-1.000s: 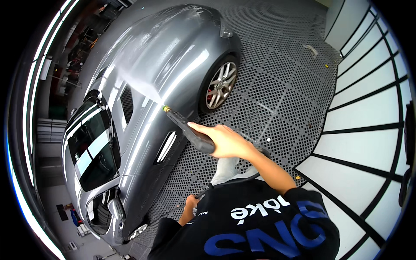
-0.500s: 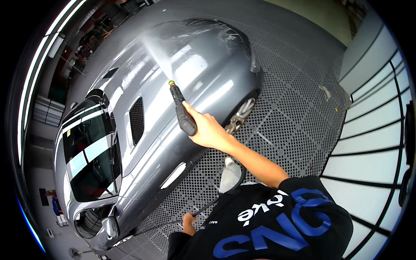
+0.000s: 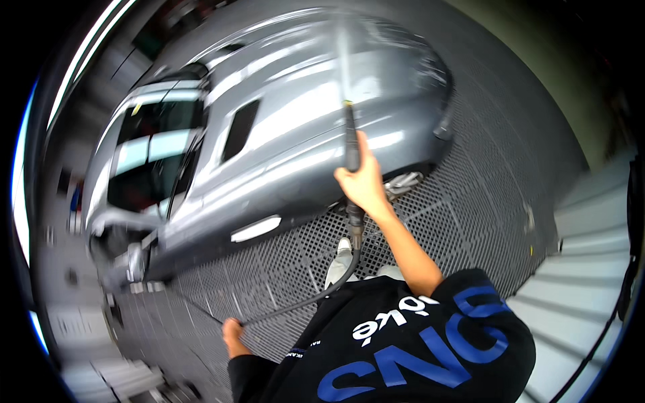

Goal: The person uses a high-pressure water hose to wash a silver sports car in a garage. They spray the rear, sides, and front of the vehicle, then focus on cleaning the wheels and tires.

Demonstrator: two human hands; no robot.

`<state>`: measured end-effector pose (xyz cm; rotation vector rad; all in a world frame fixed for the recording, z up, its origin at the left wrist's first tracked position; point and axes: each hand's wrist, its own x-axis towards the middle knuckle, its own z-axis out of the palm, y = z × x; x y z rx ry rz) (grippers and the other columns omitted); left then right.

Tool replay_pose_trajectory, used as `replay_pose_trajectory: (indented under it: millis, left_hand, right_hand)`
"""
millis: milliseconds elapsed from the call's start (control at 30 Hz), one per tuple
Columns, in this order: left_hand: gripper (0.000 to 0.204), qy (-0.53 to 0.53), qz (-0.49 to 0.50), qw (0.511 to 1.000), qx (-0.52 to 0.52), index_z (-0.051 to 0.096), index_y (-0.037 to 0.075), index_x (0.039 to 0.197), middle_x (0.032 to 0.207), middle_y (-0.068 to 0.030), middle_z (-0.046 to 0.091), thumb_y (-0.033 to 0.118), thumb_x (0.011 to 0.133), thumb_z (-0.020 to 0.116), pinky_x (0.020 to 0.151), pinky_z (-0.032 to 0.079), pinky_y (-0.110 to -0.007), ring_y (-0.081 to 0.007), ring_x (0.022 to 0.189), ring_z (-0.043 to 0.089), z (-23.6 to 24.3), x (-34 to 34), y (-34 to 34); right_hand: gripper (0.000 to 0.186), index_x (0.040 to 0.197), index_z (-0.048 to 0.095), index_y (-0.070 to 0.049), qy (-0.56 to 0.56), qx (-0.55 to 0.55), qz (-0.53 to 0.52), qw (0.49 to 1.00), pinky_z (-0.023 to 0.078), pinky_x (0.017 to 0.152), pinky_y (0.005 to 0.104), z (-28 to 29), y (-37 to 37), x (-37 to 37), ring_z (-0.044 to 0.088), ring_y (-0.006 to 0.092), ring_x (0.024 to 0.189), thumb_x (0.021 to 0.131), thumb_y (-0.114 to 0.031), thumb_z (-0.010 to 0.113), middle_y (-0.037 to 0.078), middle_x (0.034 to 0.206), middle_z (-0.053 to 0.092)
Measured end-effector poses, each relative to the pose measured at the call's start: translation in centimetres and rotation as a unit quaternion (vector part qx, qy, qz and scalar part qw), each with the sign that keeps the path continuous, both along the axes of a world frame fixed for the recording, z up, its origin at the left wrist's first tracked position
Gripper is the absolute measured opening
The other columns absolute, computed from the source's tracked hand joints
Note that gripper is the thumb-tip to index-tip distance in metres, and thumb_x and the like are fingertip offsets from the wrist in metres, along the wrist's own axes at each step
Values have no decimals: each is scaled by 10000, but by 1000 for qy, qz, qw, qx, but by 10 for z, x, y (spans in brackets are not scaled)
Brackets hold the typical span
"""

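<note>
My left hand (image 3: 233,334) sits low at the left, fingers closed around the thin black hose (image 3: 306,297), which runs up and to the right across the floor to the base of the lance. My right hand (image 3: 363,183) is clamped around the dark, slim pressure-washer lance (image 3: 351,144), held out in front of me over the side of the car. Its long axis runs almost straight up the picture, the small yellowish nozzle tip at the far end pointing away from me at the bodywork, a pale spray fanning beyond it. The glossy silver-grey car (image 3: 282,127) lies slantwise, its dark windscreen to the left. Underfoot is a grey perforated grid floor (image 3: 470,215); white steps (image 3: 591,269) rise at the right.
</note>
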<state>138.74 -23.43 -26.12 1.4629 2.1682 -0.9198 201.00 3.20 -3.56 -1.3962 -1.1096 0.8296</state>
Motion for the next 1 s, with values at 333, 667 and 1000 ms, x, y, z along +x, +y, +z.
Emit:
replay_pose_trajectory:
  millis: [333,667,1000]
  left_hand:
    - [99,-15,66,989,132,721,41,707,821,-201,686,99,657,658,934,487,-472,-376,925,631,48,293,-341]
    - [109,-200,206,947,147,720,45,707,758,-223,673,119,701,640,810,495,-508,-443,806,626,-30,361,-500]
    - [132,-239,-24,968,78,773,87,785,887,-182,723,207,731,774,890,516,-467,-384,900,675,-125,251,-442]
  right_hand:
    - [700,1481,437,20,88,81,40,992,477,533,272,-100,-130,97,547,120,568,820,117,646,67,799,619]
    - [164,870,558,32,55,-112,-192,974,484,448,326,-139,-242,255,550,188,460,742,29,660,96,605,570]
    - [82,813,612,3,133,-244,43,960,482,513,319,-136,-382,188,583,159,518,740,-5,650,74,628,609]
